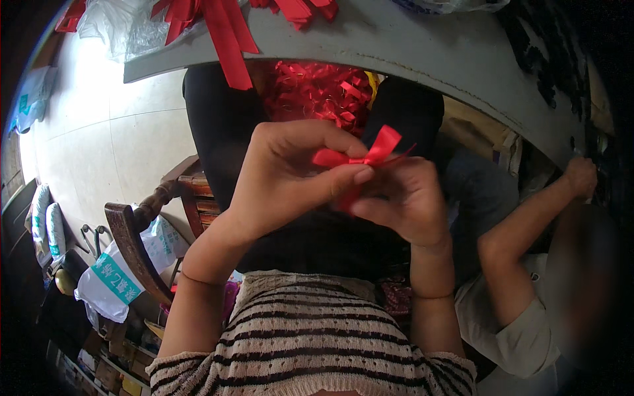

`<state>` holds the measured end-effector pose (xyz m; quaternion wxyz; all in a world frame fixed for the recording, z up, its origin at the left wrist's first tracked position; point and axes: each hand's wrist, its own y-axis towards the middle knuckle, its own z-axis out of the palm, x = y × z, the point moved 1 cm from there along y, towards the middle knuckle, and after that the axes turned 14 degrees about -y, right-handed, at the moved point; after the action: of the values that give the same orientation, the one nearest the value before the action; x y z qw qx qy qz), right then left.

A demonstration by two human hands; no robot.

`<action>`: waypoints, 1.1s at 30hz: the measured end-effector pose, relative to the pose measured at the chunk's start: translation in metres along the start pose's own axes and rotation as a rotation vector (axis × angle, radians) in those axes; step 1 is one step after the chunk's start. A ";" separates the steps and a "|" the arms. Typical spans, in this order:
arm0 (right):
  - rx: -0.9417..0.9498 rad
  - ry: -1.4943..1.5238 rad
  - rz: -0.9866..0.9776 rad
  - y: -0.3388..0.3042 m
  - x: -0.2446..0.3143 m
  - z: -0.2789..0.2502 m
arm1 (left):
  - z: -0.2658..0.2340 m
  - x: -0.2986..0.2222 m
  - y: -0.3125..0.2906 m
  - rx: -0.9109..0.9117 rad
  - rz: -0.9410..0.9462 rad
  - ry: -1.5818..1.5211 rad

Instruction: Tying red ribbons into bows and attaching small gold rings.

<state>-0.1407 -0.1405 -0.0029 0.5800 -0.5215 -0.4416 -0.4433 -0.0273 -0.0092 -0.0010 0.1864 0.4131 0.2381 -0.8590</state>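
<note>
A small red ribbon bow (375,153) is held up in front of me, above my lap. My left hand (290,165) pinches it near its knot between thumb and forefinger. Close against its right side is my right hand (409,198), with fingers curled at the bow's lower part; a blurred red ribbon end shows by its thumb. Some of the right fingertips are hidden behind the bow. Below the table edge, between my knees, a heap of red bows (317,92) with thin wire-like strands lies together.
Long red ribbon strips (224,33) hang over the edge of the grey table (317,43). A clear plastic bag (122,26) lies at its left end. A wooden chair (135,244) stands at my left, near white sacks (119,277). Another person (528,284) sits at the right, one hand at the table.
</note>
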 end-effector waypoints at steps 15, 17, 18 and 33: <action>-0.568 -0.297 -0.309 -0.002 0.001 -0.003 | 0.011 0.004 -0.001 0.026 -0.009 -0.037; -0.616 -0.225 -0.312 -0.002 0.001 -0.001 | 0.011 0.009 -0.001 0.022 -0.013 -0.080; -0.613 -0.224 -0.315 -0.003 0.001 -0.001 | 0.009 0.015 -0.001 -0.014 -0.052 -0.221; -0.410 -0.435 -0.109 -0.010 0.018 -0.013 | -0.002 0.009 -0.007 0.086 -0.178 -0.266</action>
<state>-0.1454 -0.1548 0.0160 0.3300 -0.6859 -0.4842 -0.4316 -0.0349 -0.0029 -0.0076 0.1218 0.2805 0.2099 -0.9287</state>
